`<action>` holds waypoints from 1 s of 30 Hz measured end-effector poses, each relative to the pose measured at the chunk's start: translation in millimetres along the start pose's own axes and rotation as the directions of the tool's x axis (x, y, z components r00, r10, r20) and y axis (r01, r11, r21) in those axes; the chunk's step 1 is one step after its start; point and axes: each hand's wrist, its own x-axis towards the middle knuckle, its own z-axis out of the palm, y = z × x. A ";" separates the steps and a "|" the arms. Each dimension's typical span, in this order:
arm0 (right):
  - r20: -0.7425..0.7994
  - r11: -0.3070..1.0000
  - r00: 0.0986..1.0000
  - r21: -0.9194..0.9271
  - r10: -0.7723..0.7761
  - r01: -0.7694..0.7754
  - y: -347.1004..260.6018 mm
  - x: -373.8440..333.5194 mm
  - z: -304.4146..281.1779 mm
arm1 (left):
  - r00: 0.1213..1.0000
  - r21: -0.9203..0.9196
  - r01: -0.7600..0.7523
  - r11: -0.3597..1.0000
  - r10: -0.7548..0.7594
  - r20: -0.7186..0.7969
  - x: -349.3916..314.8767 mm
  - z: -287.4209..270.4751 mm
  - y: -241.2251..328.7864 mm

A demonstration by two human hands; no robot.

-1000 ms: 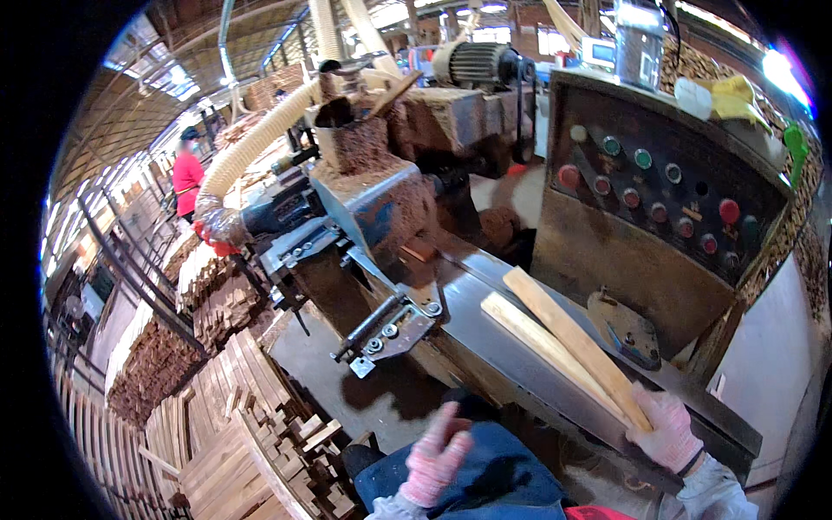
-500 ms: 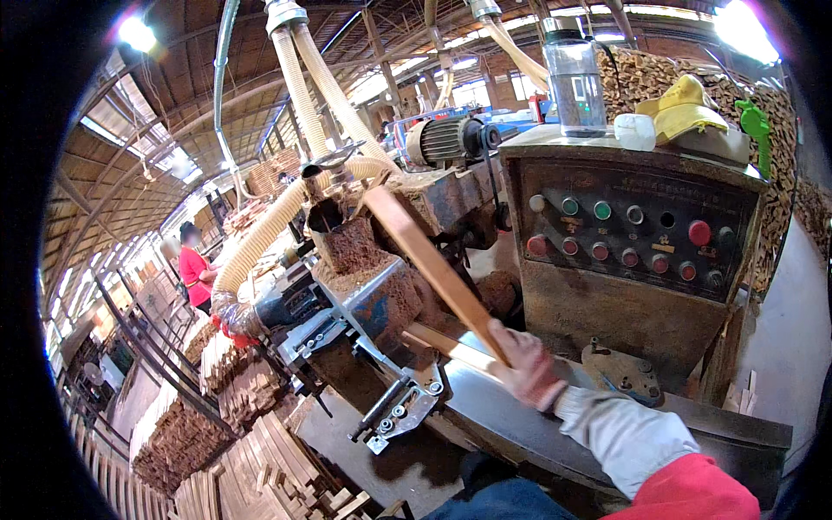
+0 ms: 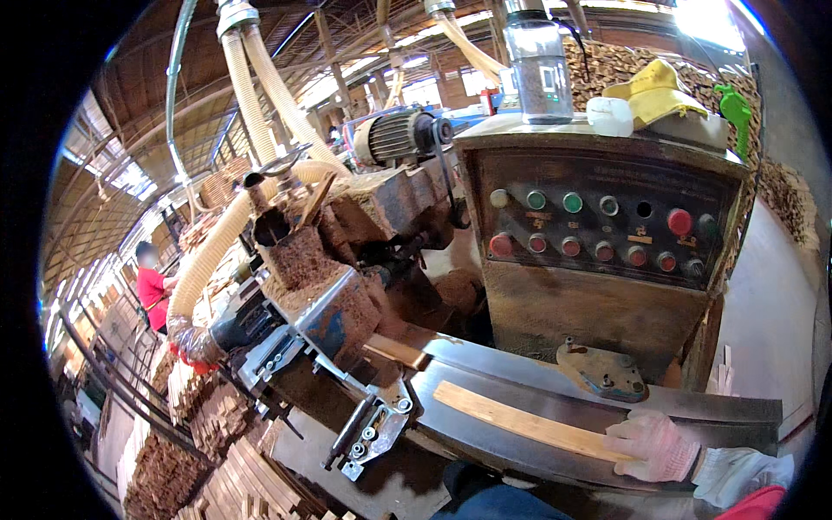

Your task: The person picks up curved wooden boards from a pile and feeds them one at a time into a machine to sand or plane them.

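A pale wooden strip (image 3: 529,422) lies lengthwise along the grey metal bed (image 3: 472,364) of a woodworking machine. At the strip's right end is my right hand (image 3: 652,445), in a whitish-pink work glove, its fingers closed on the wood. A second, shorter-looking piece of wood (image 3: 397,351) sits farther left on the bed, its far end running in under the sawdust-covered machine head (image 3: 334,303). The two pieces are apart. My left hand is out of sight.
A control cabinet (image 3: 598,303) with coloured buttons stands behind the bed, carrying a clear bottle (image 3: 539,74) and a yellow cap (image 3: 657,94). A metal bracket with rollers (image 3: 368,433) juts from the bed's front. Stacked wood (image 3: 247,485) and a person in red (image 3: 152,290) are at left.
The wooden strip, held up at a slant before, now lies flat on the bed. My right hand has moved down and to the right with its end. The view has shifted rightward.
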 end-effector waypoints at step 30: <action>-0.113 0.972 0.993 0.236 0.043 -0.015 -62.8 48.2 10.9 | 0.513 -0.989 0.050 -0.139 0.853 -0.094 -355.4 -4.8 293.2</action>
